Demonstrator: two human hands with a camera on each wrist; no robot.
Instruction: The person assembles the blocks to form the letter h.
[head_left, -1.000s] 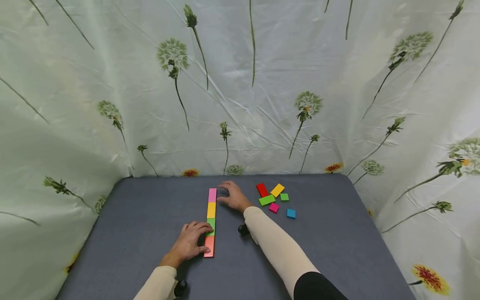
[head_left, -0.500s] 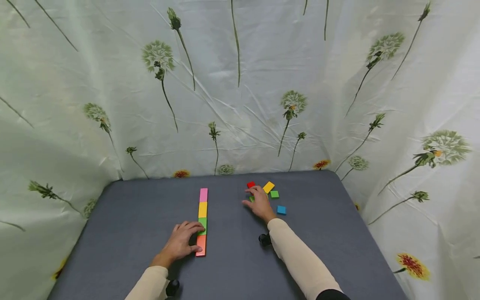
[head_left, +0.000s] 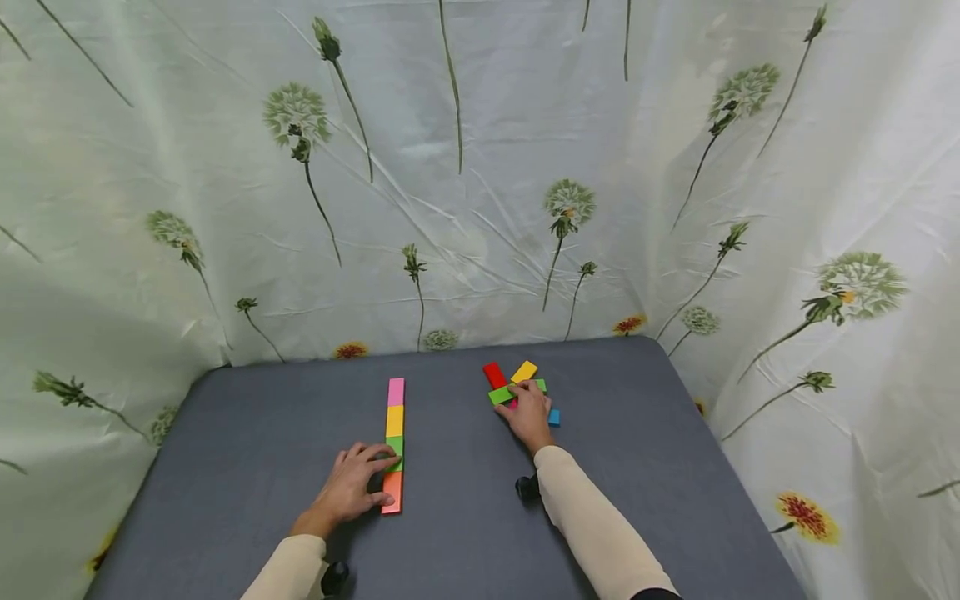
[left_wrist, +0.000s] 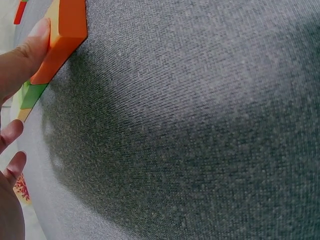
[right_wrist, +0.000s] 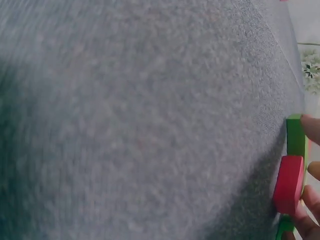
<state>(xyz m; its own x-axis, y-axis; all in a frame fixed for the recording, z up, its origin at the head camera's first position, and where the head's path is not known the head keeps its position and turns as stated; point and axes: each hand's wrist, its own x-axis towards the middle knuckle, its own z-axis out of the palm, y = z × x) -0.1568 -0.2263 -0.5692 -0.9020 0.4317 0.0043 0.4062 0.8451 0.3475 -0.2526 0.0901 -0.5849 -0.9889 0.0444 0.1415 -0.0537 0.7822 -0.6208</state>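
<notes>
A straight row of blocks lies on the table: orange (head_left: 394, 487), green (head_left: 393, 443), yellow (head_left: 394, 421) and pink (head_left: 396, 392). My left hand (head_left: 348, 487) rests at its near end, thumb touching the orange block and fingers reaching over the green one. Over the loose blocks on the right hovers my right hand (head_left: 531, 417), its thumb and fingers spread. In the right wrist view its thumb is by a long green block (right_wrist: 296, 135), and other fingers are by a magenta block (right_wrist: 289, 185), which the hand partly hides in the head view.
Near the right hand lie a red block (head_left: 495, 375), a yellow block (head_left: 524, 372), a small green block (head_left: 542, 385) and a partly hidden blue block (head_left: 554, 417). A dandelion-print curtain (head_left: 480, 208) hangs behind the dark grey table (head_left: 450, 533).
My right hand has moved from beside the row's far end to the loose blocks on the right. The left hand stays at the row. The head view has shifted rightward.
</notes>
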